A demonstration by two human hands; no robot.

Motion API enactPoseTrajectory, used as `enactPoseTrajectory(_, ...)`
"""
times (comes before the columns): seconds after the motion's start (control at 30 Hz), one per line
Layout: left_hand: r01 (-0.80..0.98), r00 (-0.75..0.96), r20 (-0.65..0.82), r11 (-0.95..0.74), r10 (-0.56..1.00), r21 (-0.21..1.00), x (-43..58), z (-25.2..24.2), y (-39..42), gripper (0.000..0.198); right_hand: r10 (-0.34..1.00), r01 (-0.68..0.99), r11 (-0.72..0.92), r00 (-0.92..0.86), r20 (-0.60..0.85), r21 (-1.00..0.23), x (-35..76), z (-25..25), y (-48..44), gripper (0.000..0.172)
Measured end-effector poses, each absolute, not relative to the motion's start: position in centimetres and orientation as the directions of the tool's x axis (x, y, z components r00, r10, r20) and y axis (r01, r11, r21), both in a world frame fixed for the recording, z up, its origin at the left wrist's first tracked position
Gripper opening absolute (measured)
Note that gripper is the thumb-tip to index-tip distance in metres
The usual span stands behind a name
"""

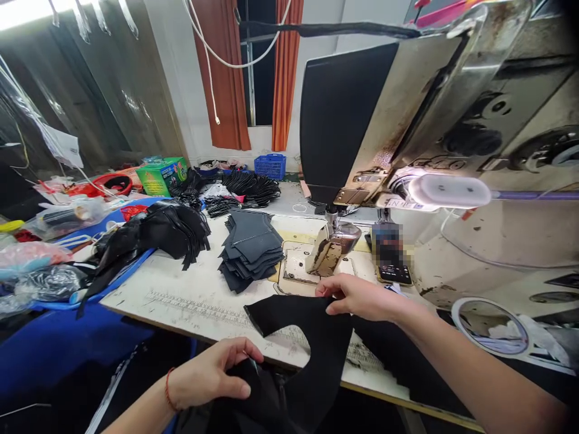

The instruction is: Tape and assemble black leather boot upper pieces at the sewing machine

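A black curved piece of material (328,343) hangs over the front edge of the sewing table, its far end lying on the printed ruler. With thumb and fingers, my right hand (350,298) pinches its upper edge, just in front of the sewing machine's post (328,250). My left hand (228,367) is closed on black material low at the front edge; whether this is the same piece I cannot tell. Behind the hands, a stack of dark cut pieces (251,247) lies beside the post. The machine head (348,120) rises above on the right.
A phone (391,256) rests right of the post. Bundled black pieces (167,229) hang over a blue bin's rim (113,289) at left. Farther back are a green box (163,175) and a blue basket (270,166). A white tape roll (491,325) lies at right.
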State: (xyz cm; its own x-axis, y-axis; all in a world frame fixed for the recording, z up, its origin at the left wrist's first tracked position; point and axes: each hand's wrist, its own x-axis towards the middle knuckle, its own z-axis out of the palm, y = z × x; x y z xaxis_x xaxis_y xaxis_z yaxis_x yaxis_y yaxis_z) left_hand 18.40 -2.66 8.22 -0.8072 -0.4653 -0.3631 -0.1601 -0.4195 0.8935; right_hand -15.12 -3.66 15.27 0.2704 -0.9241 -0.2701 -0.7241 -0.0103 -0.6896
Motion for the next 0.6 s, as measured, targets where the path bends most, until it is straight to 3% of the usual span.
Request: enactPoseTrajectory(0.6, -0.13, -0.815, -0.335, -0.414, -0.473, 0.901, 18.9, 7.5, -2.6, 0.05, -0.905, -0.72, -0.041, 0.32, -0.28, -0.692, -15.5, 15.1, -4.8, 0.024)
